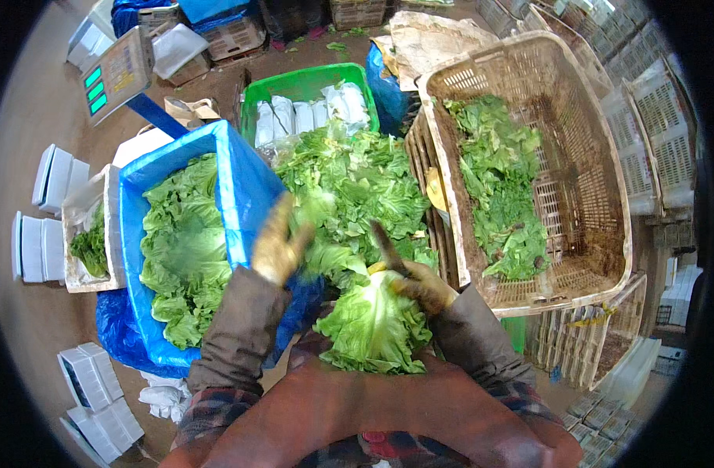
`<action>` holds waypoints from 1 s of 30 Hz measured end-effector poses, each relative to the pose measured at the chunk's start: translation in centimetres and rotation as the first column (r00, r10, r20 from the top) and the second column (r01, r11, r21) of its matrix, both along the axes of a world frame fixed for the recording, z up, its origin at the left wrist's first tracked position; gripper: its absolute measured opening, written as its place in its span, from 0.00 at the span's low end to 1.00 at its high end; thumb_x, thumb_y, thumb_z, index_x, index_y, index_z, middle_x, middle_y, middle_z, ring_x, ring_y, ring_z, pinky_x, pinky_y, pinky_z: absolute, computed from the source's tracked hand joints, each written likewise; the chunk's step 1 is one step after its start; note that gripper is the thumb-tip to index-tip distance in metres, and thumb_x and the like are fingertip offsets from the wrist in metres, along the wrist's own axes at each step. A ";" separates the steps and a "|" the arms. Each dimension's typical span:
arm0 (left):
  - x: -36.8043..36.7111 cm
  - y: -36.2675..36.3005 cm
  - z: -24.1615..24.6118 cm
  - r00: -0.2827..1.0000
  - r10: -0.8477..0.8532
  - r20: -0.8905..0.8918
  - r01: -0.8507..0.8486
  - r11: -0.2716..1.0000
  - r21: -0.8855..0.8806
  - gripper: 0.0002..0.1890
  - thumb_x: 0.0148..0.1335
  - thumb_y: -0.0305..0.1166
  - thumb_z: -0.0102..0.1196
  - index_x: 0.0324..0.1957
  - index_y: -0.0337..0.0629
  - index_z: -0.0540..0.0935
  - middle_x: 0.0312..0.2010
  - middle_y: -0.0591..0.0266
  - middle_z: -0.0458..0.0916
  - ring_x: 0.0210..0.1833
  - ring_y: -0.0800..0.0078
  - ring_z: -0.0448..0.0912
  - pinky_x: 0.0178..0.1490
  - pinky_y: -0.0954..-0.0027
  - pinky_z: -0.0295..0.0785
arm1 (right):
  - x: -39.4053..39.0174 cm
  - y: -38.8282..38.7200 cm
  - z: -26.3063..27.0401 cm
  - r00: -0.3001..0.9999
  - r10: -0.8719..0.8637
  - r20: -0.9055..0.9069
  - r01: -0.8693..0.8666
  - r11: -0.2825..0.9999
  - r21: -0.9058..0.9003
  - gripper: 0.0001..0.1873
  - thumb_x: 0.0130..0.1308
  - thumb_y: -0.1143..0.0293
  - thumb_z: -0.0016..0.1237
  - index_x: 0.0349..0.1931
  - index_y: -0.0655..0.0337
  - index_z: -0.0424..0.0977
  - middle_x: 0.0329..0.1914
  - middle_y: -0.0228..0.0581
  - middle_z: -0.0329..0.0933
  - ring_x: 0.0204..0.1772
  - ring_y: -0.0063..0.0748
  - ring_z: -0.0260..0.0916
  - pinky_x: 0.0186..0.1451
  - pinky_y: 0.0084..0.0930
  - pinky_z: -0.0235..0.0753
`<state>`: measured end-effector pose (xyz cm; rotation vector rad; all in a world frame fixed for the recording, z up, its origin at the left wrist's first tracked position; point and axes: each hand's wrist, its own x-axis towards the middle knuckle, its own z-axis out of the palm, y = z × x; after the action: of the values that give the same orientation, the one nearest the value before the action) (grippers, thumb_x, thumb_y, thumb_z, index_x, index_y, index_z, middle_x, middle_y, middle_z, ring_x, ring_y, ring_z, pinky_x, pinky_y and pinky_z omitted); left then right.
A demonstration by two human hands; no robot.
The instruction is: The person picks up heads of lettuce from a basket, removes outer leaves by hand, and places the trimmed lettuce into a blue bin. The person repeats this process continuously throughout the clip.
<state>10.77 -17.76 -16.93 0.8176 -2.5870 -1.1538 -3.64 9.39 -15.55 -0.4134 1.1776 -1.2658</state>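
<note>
A head of green leaf lettuce (380, 333) rests against the reddish-brown apron in front of me, its pale stem end turned up. My right hand (425, 286), in a soiled yellowish glove, is shut on a knife (387, 248) and lies against the lettuce. The dark blade points up and to the left. My left hand (280, 243), gloved too and blurred, is in the air by the blue-lined crate (225, 175), thumb and fingers apart. A blurred green leaf (319, 207) is just right of its fingertips. Loose lettuce leaves (363, 175) lie heaped beyond both hands.
Lettuce (184, 245) fills the blue-lined crate at left. A large dirty plastic crate (579, 152) at right holds leaves. Behind the heap, a green crate (298, 82) contains white wrapped packs. A scale display (114, 76) stands at upper left, near white foam boxes (38, 248).
</note>
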 end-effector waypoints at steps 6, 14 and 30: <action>-2.1 12.4 0.9 0.946 -0.317 -0.075 0.283 0.687 0.669 0.52 0.53 0.30 0.70 0.76 0.40 0.52 0.73 0.52 0.60 0.74 0.62 0.59 0.76 0.62 0.52 | -1.6 1.6 -5.7 0.880 -0.454 0.142 0.454 0.890 0.032 0.33 0.67 0.44 0.54 0.58 0.64 0.72 0.47 0.35 0.76 0.48 0.23 0.71 0.51 0.23 0.73; -6.5 6.3 -0.6 0.923 -0.243 -0.298 0.194 -0.375 0.906 0.57 0.48 0.34 0.73 0.76 0.40 0.49 0.71 0.52 0.62 0.71 0.57 0.66 0.73 0.53 0.60 | -16.2 1.0 -1.2 0.244 0.315 -0.917 -0.109 0.949 0.297 0.27 0.62 0.59 0.62 0.62 0.53 0.73 0.59 0.42 0.77 0.58 0.45 0.76 0.60 0.36 0.76; 14.3 -13.3 1.0 0.496 0.655 -0.570 0.612 0.202 0.765 0.32 0.66 0.45 0.55 0.66 0.35 0.69 0.61 0.51 0.76 0.61 0.54 0.77 0.65 0.47 0.71 | -6.1 -1.1 -9.1 0.353 0.466 -0.812 0.031 0.861 0.507 0.33 0.62 0.55 0.60 0.64 0.60 0.69 0.60 0.57 0.75 0.65 0.53 0.71 0.66 0.39 0.70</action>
<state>25.03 -31.03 -15.96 0.1166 -0.5677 -2.4048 -9.77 8.30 -24.65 -0.9850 2.2330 -0.3540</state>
